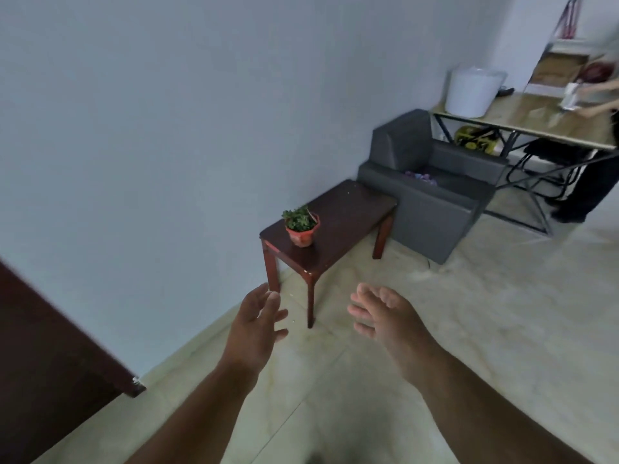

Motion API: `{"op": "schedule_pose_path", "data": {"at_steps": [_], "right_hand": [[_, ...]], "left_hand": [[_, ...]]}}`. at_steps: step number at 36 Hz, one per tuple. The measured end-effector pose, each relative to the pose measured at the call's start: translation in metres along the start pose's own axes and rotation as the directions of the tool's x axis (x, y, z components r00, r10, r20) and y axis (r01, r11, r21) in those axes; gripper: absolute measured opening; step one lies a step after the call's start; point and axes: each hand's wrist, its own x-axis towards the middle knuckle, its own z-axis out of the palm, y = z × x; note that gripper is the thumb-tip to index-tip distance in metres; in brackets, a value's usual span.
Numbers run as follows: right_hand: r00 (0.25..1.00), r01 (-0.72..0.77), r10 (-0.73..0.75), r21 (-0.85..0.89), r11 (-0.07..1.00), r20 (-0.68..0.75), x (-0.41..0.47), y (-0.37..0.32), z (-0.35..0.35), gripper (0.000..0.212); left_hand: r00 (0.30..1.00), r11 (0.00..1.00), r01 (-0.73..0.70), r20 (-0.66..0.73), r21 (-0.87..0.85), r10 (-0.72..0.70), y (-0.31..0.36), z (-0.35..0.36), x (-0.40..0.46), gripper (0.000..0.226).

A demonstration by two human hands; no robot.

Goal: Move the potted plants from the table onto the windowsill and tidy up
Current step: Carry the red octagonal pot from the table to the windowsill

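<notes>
Now both hands, left (256, 324) and right (385, 318), reach out with loose, empty grip toward the potted plant (301, 226) on the bench (348, 209).

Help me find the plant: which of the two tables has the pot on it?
The low dark wooden table by the wall; the potted plant stands at its near end. The light-topped metal-framed table holds a white tub.

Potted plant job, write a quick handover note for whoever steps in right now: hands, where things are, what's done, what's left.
Left hand: open, holding nothing, raised over the floor short of the table.
Right hand: open, holding nothing, beside it.
Potted plant: one red pot, upright on the dark wooden table, near its close end.
Done: nothing that shows here; no windowsill in view.
Left: pick up the plant, carry it to the windowsill, then tidy up.
</notes>
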Motion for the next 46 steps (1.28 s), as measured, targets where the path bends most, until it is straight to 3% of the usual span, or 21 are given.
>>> {"op": "schedule_pose_path", "data": {"at_steps": [8,17,26,31,39,46], "right_hand": [[0.997,-0.041,0.036,-0.066,0.997,-0.065,0.093,-0.033,-0.025,0.042],[0.995,-0.092,0.090,-0.035,0.995,-0.041,0.175,-0.051,-0.044,0.039],[0.994,-0.075,0.079,-0.051,0.996,0.073,0.280,-0.079,-0.084,0.038],[0.986,-0.070,0.080,-0.068,0.995,0.146,0.349,-0.094,-0.115,0.043],[0.961,-0.118,0.145,-0.126,0.985,0.235,0.443,-0.101,-0.139,0.043],[0.936,-0.168,0.211,-0.169,0.971,0.281,0.509,-0.093,-0.123,0.045]], "left_hand": [[0.998,0.998,0.067,0.007,-0.014,-0.067,0.010,0.042,0.100,0.047],[0.994,0.994,0.105,0.018,-0.032,-0.105,0.024,0.086,0.173,0.016],[0.989,0.993,0.119,-0.094,0.024,-0.116,0.037,0.142,0.247,0.043],[0.975,0.992,0.128,-0.185,-0.007,-0.127,0.044,0.183,0.285,0.039],[0.928,0.980,0.185,-0.314,-0.077,-0.199,0.035,0.226,0.329,0.011],[0.876,0.965,0.241,-0.405,-0.102,-0.262,0.012,0.223,0.384,0.026]]}}
